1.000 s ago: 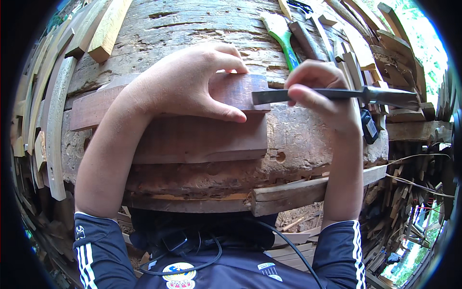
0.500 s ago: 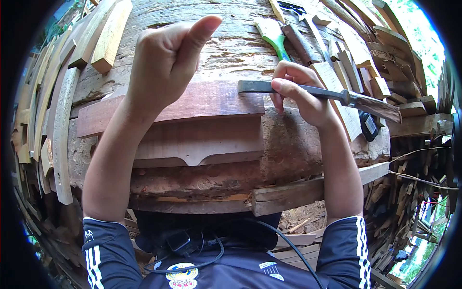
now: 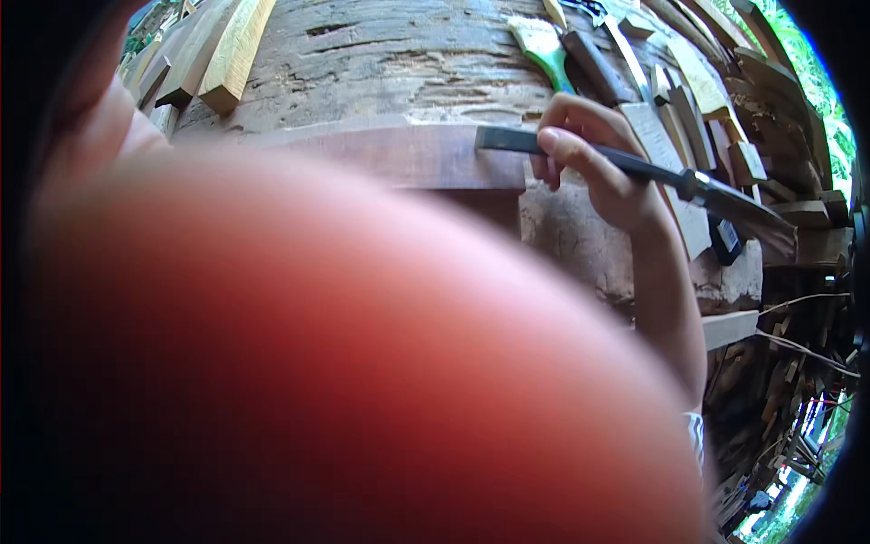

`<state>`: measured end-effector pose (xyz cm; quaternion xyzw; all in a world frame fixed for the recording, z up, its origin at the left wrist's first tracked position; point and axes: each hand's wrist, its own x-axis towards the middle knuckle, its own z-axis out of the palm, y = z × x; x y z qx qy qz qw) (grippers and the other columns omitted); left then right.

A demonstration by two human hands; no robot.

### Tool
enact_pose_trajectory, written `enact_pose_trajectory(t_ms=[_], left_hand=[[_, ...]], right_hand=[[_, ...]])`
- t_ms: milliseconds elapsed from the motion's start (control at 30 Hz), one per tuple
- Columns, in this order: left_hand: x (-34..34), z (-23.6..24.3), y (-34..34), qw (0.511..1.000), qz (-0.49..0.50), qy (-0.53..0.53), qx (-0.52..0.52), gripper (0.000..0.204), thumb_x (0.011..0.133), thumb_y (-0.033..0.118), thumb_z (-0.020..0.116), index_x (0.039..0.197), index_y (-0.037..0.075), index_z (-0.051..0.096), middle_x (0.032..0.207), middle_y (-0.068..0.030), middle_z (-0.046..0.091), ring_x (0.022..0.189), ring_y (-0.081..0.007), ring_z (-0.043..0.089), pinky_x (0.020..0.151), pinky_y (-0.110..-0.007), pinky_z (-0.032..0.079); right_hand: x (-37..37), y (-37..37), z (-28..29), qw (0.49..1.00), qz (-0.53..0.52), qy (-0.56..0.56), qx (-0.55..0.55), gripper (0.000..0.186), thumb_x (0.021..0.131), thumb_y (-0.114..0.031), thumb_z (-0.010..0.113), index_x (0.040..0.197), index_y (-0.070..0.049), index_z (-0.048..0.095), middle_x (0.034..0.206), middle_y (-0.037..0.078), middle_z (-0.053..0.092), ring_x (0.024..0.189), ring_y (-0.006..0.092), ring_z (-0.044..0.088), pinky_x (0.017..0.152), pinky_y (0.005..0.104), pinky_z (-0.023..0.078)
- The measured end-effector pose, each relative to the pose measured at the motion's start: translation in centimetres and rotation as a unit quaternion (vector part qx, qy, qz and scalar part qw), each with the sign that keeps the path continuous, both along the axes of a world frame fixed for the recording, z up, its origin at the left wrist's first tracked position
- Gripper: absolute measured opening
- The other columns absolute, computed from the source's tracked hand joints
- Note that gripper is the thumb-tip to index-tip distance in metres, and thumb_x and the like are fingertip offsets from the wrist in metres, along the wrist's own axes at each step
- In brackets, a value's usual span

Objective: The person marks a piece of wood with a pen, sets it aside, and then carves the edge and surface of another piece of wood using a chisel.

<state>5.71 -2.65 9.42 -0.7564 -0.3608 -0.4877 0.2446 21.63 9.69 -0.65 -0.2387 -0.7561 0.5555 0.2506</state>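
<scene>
As the left hand [image 3: 299, 308] looms, blurred, grip unclear, right hand [image 3: 609, 189] pinches slanting chisel [image 3: 666, 175]

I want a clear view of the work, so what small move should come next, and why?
I'd probably move the left hand away from the lens: blurred and very close, it covers much of the picture, including part of the reddish-brown board. The right hand could simply hold the chisel as it is, its blade end over the board's right end.
</scene>
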Motion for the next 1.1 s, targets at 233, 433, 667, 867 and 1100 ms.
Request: enact_pose_trajectory(t_ms=[233, 433, 667, 867, 1100], left_hand=[[-6.3, -1.4, 0.9, 0.998, -0.037, -0.035, 0.032, 0.035, 0.102, 0.033, 0.058, 0.107, 0.002, 0.071, 0.102, -0.018, 0.072, 0.084, -0.0215, 0.073, 0.067, -0.027, 0.059], [-10.8, -2.1, 3.3, 0.996, -0.079, -0.038, 0.033, 0.031, 0.1, 0.03, 0.061, 0.106, 0.001, 0.072, 0.1, -0.0179, 0.073, 0.082, -0.021, 0.074, 0.065, -0.026, 0.059], [-11.6, 0.2, 2.2, 0.995, -0.096, 0.034, 0.012, 0.028, 0.099, 0.026, 0.063, 0.105, 0.001, 0.072, 0.099, -0.0176, 0.074, 0.08, -0.0204, 0.074, 0.062, -0.025, 0.06], [-11.1, 0.1, 5.5, 0.99, -0.128, 0.057, 0.018, 0.024, 0.097, 0.023, 0.065, 0.104, 0.0, 0.072, 0.098, -0.0175, 0.074, 0.079, -0.0199, 0.075, 0.06, -0.025, 0.06], [-13.4, 1.7, 6.8, 0.987, -0.123, 0.106, 0.004, 0.021, 0.095, 0.019, 0.068, 0.103, 0.0, 0.073, 0.096, -0.0173, 0.075, 0.077, -0.0194, 0.075, 0.058, -0.024, 0.061]], right_hand=[[0.8, -0.4, 0.4, 1.0, -0.011, -0.007, -0.021, 0.027, 0.098, -0.027, 0.061, 0.085, -0.003, 0.059, 0.073, 0.003, 0.063, 0.066, 0.0066, 0.058, 0.06, 0.023, 0.048], [0.6, -0.8, -0.5, 0.998, -0.024, -0.006, -0.057, 0.026, 0.098, -0.026, 0.061, 0.087, -0.002, 0.06, 0.074, 0.003, 0.063, 0.068, 0.0071, 0.058, 0.061, 0.0228, 0.047], [0.0, -0.3, 1.0, 0.999, -0.015, -0.025, -0.023, 0.028, 0.096, -0.028, 0.059, 0.087, -0.002, 0.059, 0.073, 0.004, 0.062, 0.065, 0.0074, 0.057, 0.06, 0.0233, 0.047], [1.7, -1.0, 1.5, 0.998, -0.045, -0.029, -0.038, 0.031, 0.095, -0.031, 0.062, 0.088, -0.001, 0.058, 0.074, 0.005, 0.061, 0.066, 0.0089, 0.056, 0.061, 0.0232, 0.046], [0.5, -1.4, -0.1, 0.999, -0.03, 0.025, -0.002, 0.028, 0.097, -0.029, 0.061, 0.09, -0.002, 0.055, 0.073, 0.005, 0.058, 0.066, 0.009, 0.055, 0.06, 0.0232, 0.045]])
